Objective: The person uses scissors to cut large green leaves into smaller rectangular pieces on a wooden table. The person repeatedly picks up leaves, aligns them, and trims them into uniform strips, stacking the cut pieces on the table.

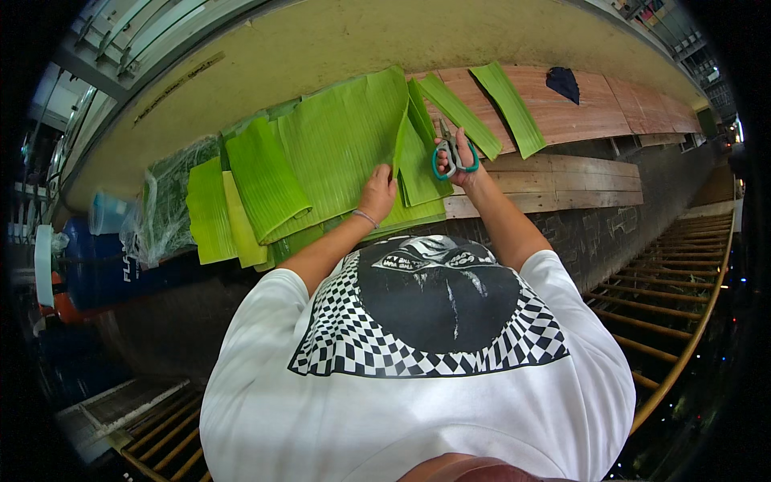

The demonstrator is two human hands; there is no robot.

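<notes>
My right hand [462, 158] grips a pair of scissors [447, 146] with teal-rimmed grey handles, blades pointing away from me toward the wall. The near right edge of a large green banana leaf [343, 135] is pinched in my left hand [379, 191]. Beneath and beside that leaf are more leaf pieces, among them a folded piece [421, 156] between my hands. A curled leaf [262, 175] overlaps the left part of the pile. Two narrow leaf strips lie beyond my right hand, a nearer strip [461, 114] and a farther strip [509, 108].
Reddish wooden boards [593, 108] run along the yellow wall [470, 30], with a dark cloth [563, 84] on them. A wooden bench [566, 181] is in front. Plastic-wrapped leaves [174, 193], a clear tub [108, 212] and a blue drum [96, 265] stand left. A yellow railing [692, 355] is behind me, right.
</notes>
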